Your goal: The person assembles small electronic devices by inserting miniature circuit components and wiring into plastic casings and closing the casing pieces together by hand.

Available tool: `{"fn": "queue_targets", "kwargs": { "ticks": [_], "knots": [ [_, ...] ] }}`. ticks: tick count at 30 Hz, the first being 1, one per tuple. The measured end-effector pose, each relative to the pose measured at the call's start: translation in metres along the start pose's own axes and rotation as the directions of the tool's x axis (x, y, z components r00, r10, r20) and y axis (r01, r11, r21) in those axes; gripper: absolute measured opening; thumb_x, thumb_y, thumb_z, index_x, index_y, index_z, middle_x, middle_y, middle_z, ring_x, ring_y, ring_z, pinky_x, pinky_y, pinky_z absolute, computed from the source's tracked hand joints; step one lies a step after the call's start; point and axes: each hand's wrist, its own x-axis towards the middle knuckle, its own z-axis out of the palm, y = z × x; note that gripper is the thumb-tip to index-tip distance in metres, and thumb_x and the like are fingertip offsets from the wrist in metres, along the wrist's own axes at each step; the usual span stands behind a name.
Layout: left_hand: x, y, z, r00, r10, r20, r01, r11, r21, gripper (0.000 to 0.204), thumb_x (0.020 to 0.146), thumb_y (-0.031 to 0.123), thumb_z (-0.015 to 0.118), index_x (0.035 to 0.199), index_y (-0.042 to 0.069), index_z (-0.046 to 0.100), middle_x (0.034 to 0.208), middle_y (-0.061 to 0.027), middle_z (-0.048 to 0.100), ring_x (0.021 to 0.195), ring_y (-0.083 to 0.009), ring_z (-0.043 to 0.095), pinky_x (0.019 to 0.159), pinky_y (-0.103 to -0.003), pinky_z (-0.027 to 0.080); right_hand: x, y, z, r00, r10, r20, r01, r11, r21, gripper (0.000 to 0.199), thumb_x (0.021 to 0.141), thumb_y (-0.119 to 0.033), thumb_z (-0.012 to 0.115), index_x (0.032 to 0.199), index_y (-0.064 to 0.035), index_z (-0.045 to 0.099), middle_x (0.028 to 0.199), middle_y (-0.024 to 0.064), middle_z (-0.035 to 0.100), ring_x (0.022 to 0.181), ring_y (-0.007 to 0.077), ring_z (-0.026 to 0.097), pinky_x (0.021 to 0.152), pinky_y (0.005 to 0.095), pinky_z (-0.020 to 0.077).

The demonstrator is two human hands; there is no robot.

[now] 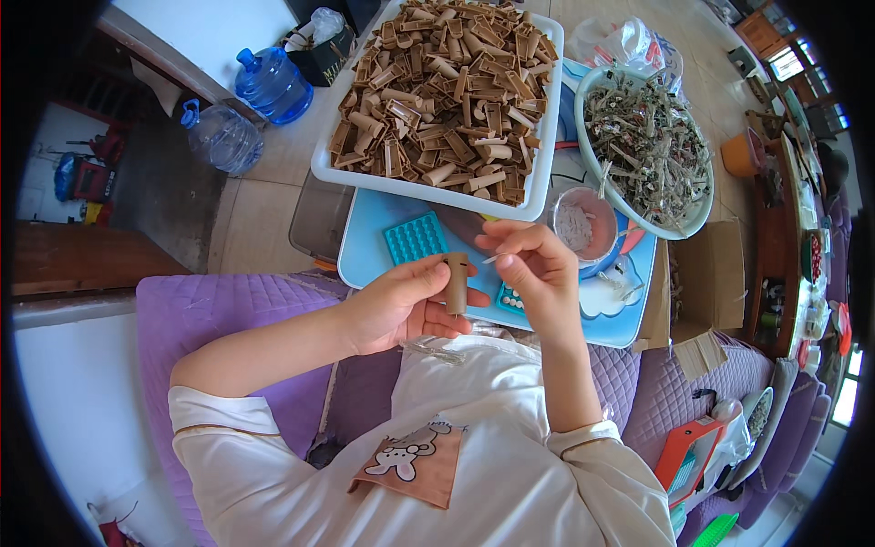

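Observation:
My left hand [396,305] grips a short brown tube-shaped piece [456,290] upright between thumb and fingers, with a small dark slot near its top. Just right of it, my right hand [545,266] pinches a thin, pale, pointed sliver [493,259] between thumb and forefinger; its exact kind is too small to tell. Both hands are over the near edge of a light blue table [369,223]. A teal dimpled mat [415,238] lies beyond my left hand. Partly hidden under my right hand is a teal holder [510,298] with small white round bits.
A white tray [428,193] heaped with brown pieces sits at the far side. Right of it are a pale green basin [591,150] of tangled scraps and a pinkish bowl [609,239] with white material. An open cardboard box [715,278] and blue water jugs [273,84] stand around.

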Motion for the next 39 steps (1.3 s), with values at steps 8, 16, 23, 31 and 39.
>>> {"fn": "queue_targets", "kwargs": {
  "ticks": [8, 16, 23, 31, 39],
  "knots": [
    [-0.002, -0.004, 0.004, 0.998, -0.015, 0.054, 0.014, 1.000, 0.009, 0.036, 0.090, 0.031, 0.036, 0.119, 0.009, 0.036, 0.106, -0.0099, 0.052, 0.087, -0.0199, 0.056, 0.077, -0.033, 0.046, -0.011, 0.010, 0.001, 0.993, -0.081, 0.089, 0.087, 0.994, -0.067, 0.005, 0.077, 0.001, 0.056, 0.081, 0.0013, 0.052, 0.098, 0.0140, 0.053, 0.089, 0.0206, 0.055, 0.075, 0.0305, 0.0469],
    [-0.002, -0.007, 0.006, 0.999, 0.011, 0.049, -0.013, 0.999, 0.032, 0.037, 0.090, 0.032, 0.038, 0.118, 0.008, 0.035, 0.106, -0.0103, 0.051, 0.088, -0.0216, 0.055, 0.077, -0.037, 0.045, -0.015, 0.013, 0.000, 0.980, -0.179, 0.090, 0.194, 0.957, -0.216, 0.006, 0.078, -0.001, 0.056, 0.080, 0.0015, 0.050, 0.093, 0.0143, 0.054, 0.085, 0.0208, 0.056, 0.073, 0.0299, 0.0474],
    [0.001, -0.015, 0.004, 0.999, 0.026, 0.027, -0.029, 0.996, 0.087, 0.032, 0.092, 0.028, 0.033, 0.117, 0.009, 0.034, 0.107, -0.0091, 0.050, 0.089, -0.0185, 0.056, 0.081, -0.032, 0.045, -0.015, 0.021, 0.005, 0.995, -0.096, 0.039, 0.102, 0.969, -0.226, 0.005, 0.075, -0.001, 0.058, 0.076, -0.0026, 0.054, 0.087, 0.0097, 0.060, 0.074, 0.0183, 0.058, 0.065, 0.0267, 0.0461],
    [-0.001, -0.013, 0.016, 0.995, 0.003, -0.097, 0.005, 0.996, 0.089, 0.031, 0.092, 0.025, 0.032, 0.117, 0.006, 0.034, 0.100, -0.0083, 0.053, 0.090, -0.0179, 0.056, 0.078, -0.029, 0.045, -0.011, 0.017, -0.004, 0.968, -0.155, 0.196, 0.217, 0.912, -0.349, 0.006, 0.073, 0.001, 0.058, 0.076, -0.0022, 0.054, 0.084, 0.0098, 0.060, 0.075, 0.0205, 0.059, 0.065, 0.0280, 0.0469],
    [-0.001, -0.014, 0.013, 0.997, 0.029, -0.074, -0.014, 0.982, 0.187, 0.035, 0.091, 0.029, 0.033, 0.119, 0.008, 0.033, 0.107, -0.0112, 0.050, 0.090, -0.0209, 0.056, 0.080, -0.034, 0.045, -0.017, 0.028, -0.006, 0.988, -0.022, 0.156, 0.047, 0.986, -0.162, 0.009, 0.082, -0.001, 0.050, 0.089, 0.0003, 0.044, 0.095, 0.0127, 0.056, 0.085, 0.0173, 0.057, 0.072, 0.0273, 0.0481]
  ]
}}
